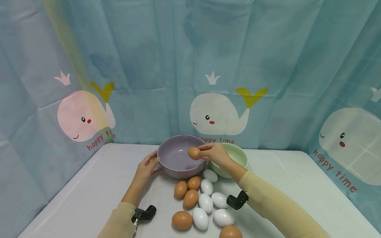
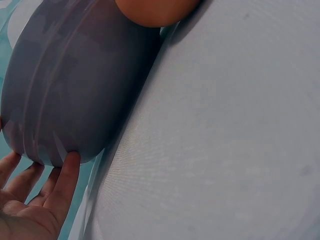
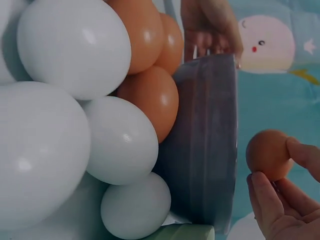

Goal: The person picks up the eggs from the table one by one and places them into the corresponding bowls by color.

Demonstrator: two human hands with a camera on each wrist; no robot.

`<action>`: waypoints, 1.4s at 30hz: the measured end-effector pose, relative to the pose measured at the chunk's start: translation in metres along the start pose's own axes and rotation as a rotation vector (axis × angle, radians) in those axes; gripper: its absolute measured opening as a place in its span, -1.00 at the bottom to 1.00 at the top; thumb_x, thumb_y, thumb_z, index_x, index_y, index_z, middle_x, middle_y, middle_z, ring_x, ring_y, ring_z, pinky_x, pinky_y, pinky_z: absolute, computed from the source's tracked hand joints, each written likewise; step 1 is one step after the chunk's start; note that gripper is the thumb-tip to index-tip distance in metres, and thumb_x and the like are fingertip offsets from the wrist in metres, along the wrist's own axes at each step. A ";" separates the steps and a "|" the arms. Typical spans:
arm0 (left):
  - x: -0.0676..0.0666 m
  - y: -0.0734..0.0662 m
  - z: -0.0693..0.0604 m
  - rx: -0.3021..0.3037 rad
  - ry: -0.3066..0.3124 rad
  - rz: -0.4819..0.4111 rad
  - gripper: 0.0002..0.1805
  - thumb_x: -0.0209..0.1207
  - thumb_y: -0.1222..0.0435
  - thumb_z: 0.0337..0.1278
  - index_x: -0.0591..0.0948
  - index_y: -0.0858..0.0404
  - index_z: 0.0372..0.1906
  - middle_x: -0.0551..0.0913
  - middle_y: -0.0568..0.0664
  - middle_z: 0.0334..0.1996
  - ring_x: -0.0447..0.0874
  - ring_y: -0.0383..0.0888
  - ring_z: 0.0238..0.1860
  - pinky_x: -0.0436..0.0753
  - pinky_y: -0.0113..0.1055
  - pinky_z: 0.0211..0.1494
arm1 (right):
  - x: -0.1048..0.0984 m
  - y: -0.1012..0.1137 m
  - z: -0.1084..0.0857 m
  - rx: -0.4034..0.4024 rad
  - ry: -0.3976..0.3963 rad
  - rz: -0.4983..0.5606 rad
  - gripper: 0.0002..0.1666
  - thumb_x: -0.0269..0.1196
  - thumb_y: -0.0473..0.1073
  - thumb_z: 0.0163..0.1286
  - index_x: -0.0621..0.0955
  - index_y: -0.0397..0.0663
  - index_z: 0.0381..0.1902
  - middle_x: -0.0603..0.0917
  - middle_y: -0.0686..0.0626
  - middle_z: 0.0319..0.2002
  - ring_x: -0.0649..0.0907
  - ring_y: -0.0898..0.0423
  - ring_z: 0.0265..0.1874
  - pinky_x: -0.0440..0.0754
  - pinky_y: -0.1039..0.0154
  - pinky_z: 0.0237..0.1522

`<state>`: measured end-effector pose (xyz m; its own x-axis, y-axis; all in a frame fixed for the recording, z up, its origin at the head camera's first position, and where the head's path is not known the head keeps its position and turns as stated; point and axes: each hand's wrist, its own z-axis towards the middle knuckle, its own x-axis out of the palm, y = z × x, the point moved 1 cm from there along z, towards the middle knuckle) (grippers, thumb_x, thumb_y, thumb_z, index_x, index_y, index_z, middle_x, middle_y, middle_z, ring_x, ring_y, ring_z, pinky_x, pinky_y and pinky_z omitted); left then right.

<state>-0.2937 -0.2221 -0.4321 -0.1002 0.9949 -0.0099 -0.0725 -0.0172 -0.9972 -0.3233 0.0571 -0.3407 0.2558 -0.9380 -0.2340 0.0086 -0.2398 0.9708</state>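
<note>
Between the thumb and fingertips of my right hand [image 1: 215, 154] I hold a brown egg [image 1: 194, 153], above the right part of the purple bowl [image 1: 178, 173]. The right wrist view shows this brown egg [image 3: 270, 154] clear of the bowl's rim. My left hand [image 1: 146, 168] rests against the bowl's left side. In the left wrist view its extended fingers [image 2: 64, 187] touch the outer wall. Several brown eggs [image 1: 190, 198] and several white eggs [image 1: 205, 203] lie on the table in front of the bowls. The right arm partly covers the light green bowl [image 1: 241, 159].
A white cloth [image 1: 285, 185] covers the table. Behind it hangs a blue curtain [image 1: 143, 66] with whale prints. One brown egg [image 1: 231, 232] lies near me, cut off by the head view's lower border. The two bowls stand side by side at the far edge.
</note>
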 end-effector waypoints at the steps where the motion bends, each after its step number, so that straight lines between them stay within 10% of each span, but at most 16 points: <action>1: 0.000 0.000 0.000 -0.001 0.000 0.000 -0.36 0.08 0.16 0.47 0.22 0.22 0.52 0.25 0.15 0.52 0.28 0.06 0.49 0.70 -0.12 0.24 | 0.002 0.000 0.003 -0.009 0.000 0.003 -0.58 0.40 -0.27 0.25 0.67 -0.30 0.06 0.68 -0.23 0.12 0.76 0.16 -0.12 0.77 0.27 0.02; 42: 0.001 0.000 0.002 -0.003 -0.005 -0.016 -0.40 0.05 0.24 0.49 0.23 0.25 0.51 0.25 0.17 0.52 0.27 0.09 0.49 0.74 -0.22 0.16 | 0.056 -0.016 0.053 -0.059 0.055 -0.301 -0.72 0.48 -0.27 0.11 0.78 -0.22 -0.17 0.80 -0.13 -0.14 0.72 0.19 -0.30 0.79 0.35 -0.24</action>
<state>-0.2954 -0.2211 -0.4318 -0.1037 0.9946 0.0062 -0.0715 -0.0013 -0.9974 -0.3603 -0.0044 -0.3725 0.2848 -0.8117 -0.5099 0.1480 -0.4884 0.8600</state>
